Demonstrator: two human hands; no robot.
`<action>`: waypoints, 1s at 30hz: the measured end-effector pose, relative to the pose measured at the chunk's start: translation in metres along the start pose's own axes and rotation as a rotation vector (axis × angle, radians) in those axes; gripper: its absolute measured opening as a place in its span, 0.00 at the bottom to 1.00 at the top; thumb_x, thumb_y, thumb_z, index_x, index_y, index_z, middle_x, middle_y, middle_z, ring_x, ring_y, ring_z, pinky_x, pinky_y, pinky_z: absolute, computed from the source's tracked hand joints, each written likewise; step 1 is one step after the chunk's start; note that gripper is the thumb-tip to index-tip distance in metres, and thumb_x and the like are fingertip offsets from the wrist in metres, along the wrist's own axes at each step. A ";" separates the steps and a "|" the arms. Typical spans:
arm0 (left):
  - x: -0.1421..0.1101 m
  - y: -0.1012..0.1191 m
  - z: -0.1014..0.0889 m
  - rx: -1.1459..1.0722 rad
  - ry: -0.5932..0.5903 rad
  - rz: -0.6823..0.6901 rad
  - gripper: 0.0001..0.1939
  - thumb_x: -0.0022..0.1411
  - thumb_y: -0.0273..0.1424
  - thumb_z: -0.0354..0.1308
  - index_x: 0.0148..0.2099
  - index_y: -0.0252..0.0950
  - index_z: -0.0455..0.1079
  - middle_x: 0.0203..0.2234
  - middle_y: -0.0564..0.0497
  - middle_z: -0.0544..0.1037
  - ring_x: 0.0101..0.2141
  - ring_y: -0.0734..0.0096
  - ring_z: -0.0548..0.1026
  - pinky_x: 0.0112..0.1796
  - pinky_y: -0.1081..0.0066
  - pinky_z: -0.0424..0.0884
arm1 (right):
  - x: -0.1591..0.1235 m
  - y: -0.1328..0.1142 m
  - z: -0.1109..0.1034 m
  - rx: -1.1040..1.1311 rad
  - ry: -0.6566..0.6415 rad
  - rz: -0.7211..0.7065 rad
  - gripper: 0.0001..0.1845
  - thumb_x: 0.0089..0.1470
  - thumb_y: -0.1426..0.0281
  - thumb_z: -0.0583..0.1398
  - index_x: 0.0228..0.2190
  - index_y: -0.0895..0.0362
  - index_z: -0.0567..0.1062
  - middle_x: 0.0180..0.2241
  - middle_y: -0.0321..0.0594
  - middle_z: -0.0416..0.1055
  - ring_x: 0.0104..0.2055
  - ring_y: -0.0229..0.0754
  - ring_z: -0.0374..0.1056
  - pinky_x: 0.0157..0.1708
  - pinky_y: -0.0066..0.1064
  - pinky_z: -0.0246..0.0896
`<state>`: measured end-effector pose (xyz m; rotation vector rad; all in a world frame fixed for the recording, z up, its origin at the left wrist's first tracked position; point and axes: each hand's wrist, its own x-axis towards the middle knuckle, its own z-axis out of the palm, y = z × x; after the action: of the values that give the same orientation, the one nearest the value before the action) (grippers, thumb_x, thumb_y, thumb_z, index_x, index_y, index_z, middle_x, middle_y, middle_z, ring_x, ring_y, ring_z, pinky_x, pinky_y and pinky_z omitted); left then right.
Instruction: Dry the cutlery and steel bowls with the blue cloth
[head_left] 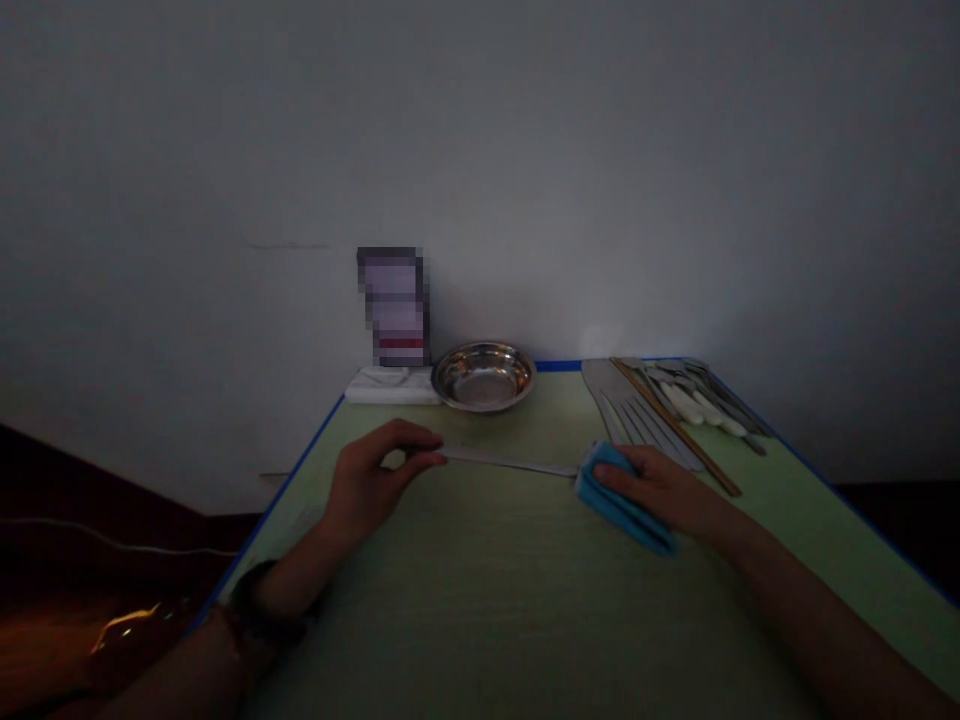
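While the left hand pinches a utensil, the right hand clasps blue cloth between table edges

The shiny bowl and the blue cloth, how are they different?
The bowl is silvery and shiny; the cloth is blue and dull. The bowl is round and open; the cloth is folded up. The bowl sits on the table; the cloth is in the right hand.

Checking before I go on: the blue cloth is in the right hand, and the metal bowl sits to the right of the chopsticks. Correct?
Not quite: the head view shows the metal bowl to the left of the chopsticks. The blue cloth is in the right hand.
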<state>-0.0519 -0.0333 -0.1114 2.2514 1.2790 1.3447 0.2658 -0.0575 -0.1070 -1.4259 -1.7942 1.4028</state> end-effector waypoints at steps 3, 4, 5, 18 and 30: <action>0.000 -0.001 0.001 0.017 0.032 0.012 0.09 0.53 0.37 0.63 0.30 0.36 0.72 0.24 0.53 0.76 0.26 0.73 0.74 0.28 0.74 0.69 | -0.002 -0.007 0.004 -0.183 0.008 -0.108 0.22 0.51 0.51 0.54 0.23 0.57 0.65 0.20 0.31 0.60 0.21 0.32 0.57 0.20 0.24 0.52; 0.000 -0.002 0.002 0.013 0.029 0.018 0.09 0.53 0.37 0.63 0.30 0.36 0.72 0.24 0.53 0.76 0.25 0.73 0.73 0.28 0.74 0.69 | -0.003 -0.009 0.005 -0.251 0.029 -0.138 0.21 0.52 0.51 0.54 0.23 0.57 0.65 0.20 0.31 0.60 0.21 0.32 0.57 0.21 0.24 0.52; 0.000 -0.003 0.002 0.006 0.021 0.025 0.09 0.52 0.37 0.63 0.30 0.36 0.72 0.23 0.54 0.76 0.25 0.73 0.73 0.28 0.74 0.68 | -0.004 -0.011 0.006 -0.323 0.051 -0.166 0.21 0.52 0.52 0.53 0.23 0.57 0.65 0.20 0.31 0.61 0.22 0.32 0.58 0.21 0.25 0.52; -0.008 0.019 0.020 -0.087 -0.207 0.175 0.07 0.54 0.34 0.62 0.30 0.35 0.72 0.22 0.53 0.74 0.24 0.74 0.71 0.26 0.76 0.67 | -0.002 -0.026 0.060 -0.935 0.197 -0.403 0.12 0.53 0.62 0.58 0.33 0.60 0.72 0.31 0.43 0.73 0.34 0.47 0.69 0.34 0.37 0.62; 0.002 0.001 0.007 -0.069 -0.122 -0.214 0.09 0.52 0.36 0.61 0.25 0.36 0.72 0.20 0.54 0.74 0.25 0.71 0.71 0.28 0.73 0.65 | 0.004 -0.005 0.000 -0.855 0.146 -0.410 0.16 0.56 0.57 0.53 0.35 0.57 0.71 0.33 0.42 0.72 0.35 0.43 0.68 0.36 0.34 0.62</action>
<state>-0.0450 -0.0306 -0.1130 2.0501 1.3643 1.1404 0.2626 -0.0536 -0.1035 -1.3307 -2.5302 0.2985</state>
